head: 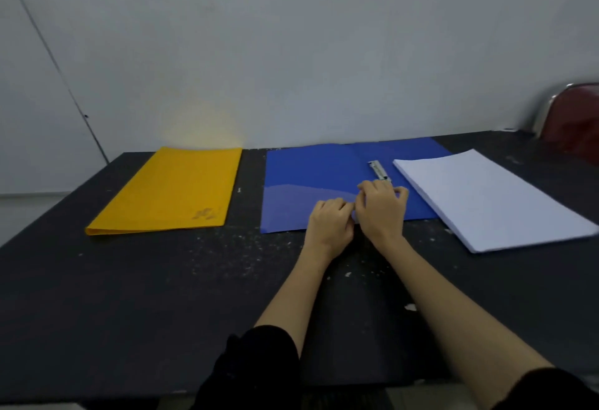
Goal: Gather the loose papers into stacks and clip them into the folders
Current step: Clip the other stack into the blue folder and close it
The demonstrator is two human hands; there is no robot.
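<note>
A blue folder lies open on the black table, with a metal clip at its middle. My right hand is curled over the near end of the clip. Beside it, my left hand rests with curled fingers on the folder near its front edge, touching the right hand; what its fingertips hold is hidden. A white stack of papers lies on the folder's right half and reaches past it. A yellow folder lies closed to the left.
A grey wall runs right behind the table's far edge. A dark red chair with a metal frame stands at the far right corner. White specks and scraps dot the tabletop in front of the folders.
</note>
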